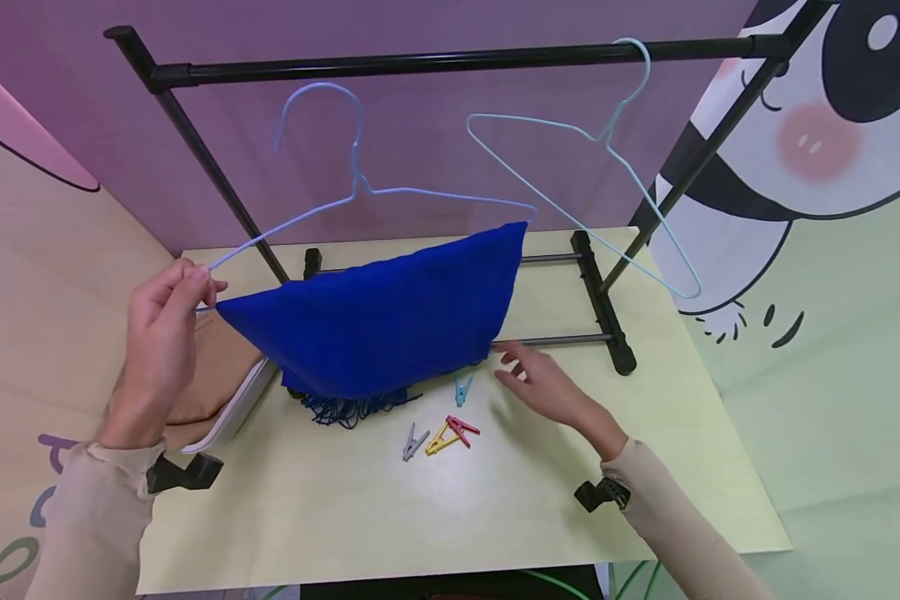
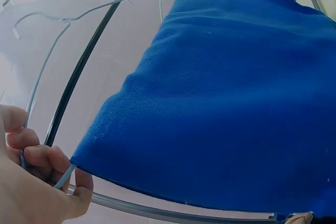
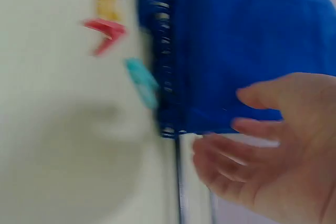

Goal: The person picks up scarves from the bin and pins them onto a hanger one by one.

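A blue fringed scarf [image 1: 390, 317] hangs folded over the lower bar of a lilac hanger [image 1: 435, 194], its dark fringe [image 1: 348, 408] near the tabletop. My left hand [image 1: 167, 321] grips the hanger's left corner, where the wire passes between thumb and fingers in the left wrist view. The hanger's hook is in front of the black rack bar, apparently off it. My right hand [image 1: 543, 385] is beside the scarf's lower right edge, fingers loosely bent and holding nothing. In the right wrist view the fingers [image 3: 226, 156] are close to the scarf; contact is unclear.
Several clothespins lie below the scarf: blue [image 1: 462, 390], red [image 1: 462, 429], yellow [image 1: 442, 439] and grey [image 1: 414, 442]. A pale green hanger [image 1: 592, 137] hangs on the black rack [image 1: 420, 64] at right. Brown fabric [image 1: 213, 375] sits in a white tray [image 1: 243, 404] at left.
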Available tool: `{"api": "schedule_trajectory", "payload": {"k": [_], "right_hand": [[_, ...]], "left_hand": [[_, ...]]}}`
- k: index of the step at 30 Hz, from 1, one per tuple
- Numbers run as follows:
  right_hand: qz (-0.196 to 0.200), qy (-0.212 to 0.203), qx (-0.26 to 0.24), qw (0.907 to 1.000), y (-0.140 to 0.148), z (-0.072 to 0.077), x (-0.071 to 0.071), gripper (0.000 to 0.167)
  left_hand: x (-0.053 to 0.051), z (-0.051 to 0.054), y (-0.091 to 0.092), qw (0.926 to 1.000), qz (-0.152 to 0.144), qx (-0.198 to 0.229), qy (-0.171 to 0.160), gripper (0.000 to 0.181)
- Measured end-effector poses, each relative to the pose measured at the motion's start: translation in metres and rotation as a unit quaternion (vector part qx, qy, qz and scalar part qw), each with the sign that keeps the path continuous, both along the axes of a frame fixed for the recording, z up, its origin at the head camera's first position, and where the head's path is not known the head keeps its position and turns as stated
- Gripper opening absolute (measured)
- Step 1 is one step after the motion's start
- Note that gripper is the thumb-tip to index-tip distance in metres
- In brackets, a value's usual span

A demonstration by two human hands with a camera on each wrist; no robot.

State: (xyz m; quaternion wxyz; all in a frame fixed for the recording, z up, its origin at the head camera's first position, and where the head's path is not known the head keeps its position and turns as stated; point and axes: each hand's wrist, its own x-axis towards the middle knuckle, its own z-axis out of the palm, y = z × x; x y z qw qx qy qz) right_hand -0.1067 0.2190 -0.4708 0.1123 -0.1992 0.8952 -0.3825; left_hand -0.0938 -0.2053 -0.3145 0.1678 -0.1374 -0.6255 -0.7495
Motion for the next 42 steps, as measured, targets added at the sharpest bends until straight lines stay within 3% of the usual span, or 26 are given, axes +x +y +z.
{"api": "schedule_trajectory", "payload": {"k": [5, 8, 13, 19, 24, 29, 34, 39, 42], "right_hand": [[0.079, -0.045, 0.054, 0.9944, -0.015, -0.025, 0.02, 0.041], [0.082, -0.046, 0.091, 0.9914, -0.028, -0.035, 0.028, 0.043], [0.057, 0.025, 0.159, 0.9854, -0.046, -0.048, 0.039, 0.046], [0.051, 0.124, 0.203, 0.97, -0.055, -0.061, 0.04, 0.026], [0.053, 0.137, 0.202, 0.9683, -0.054, -0.062, 0.039, 0.015], [0.052, 0.108, 0.175, 0.9772, -0.048, -0.054, 0.036, 0.013], [0.055, 0.06, 0.136, 0.9874, -0.042, -0.047, 0.034, 0.015], [0.067, 0.034, 0.141, 0.9872, -0.038, -0.042, 0.034, 0.016], [0.077, 0.042, 0.129, 0.9878, -0.037, -0.038, 0.034, 0.017]], "left_hand": [[-0.004, 0.001, 0.001, 0.9999, -0.002, 0.016, 0.001, 0.038], [-0.005, 0.001, 0.0, 0.9994, 0.007, 0.033, 0.001, 0.038], [-0.005, 0.002, -0.001, 0.9982, 0.015, 0.057, 0.005, 0.039], [-0.003, 0.001, -0.001, 0.9984, 0.018, 0.053, 0.001, 0.039], [-0.002, -0.001, -0.001, 0.9982, 0.021, 0.055, 0.004, 0.04], [-0.004, -0.001, 0.001, 0.9975, 0.023, 0.065, 0.012, 0.039], [-0.006, 0.0, 0.004, 0.9979, 0.036, 0.052, 0.016, 0.039], [-0.007, 0.001, 0.006, 0.9984, 0.044, 0.033, 0.014, 0.042], [-0.008, 0.001, 0.006, 0.9972, 0.073, -0.001, 0.017, 0.043]]}}
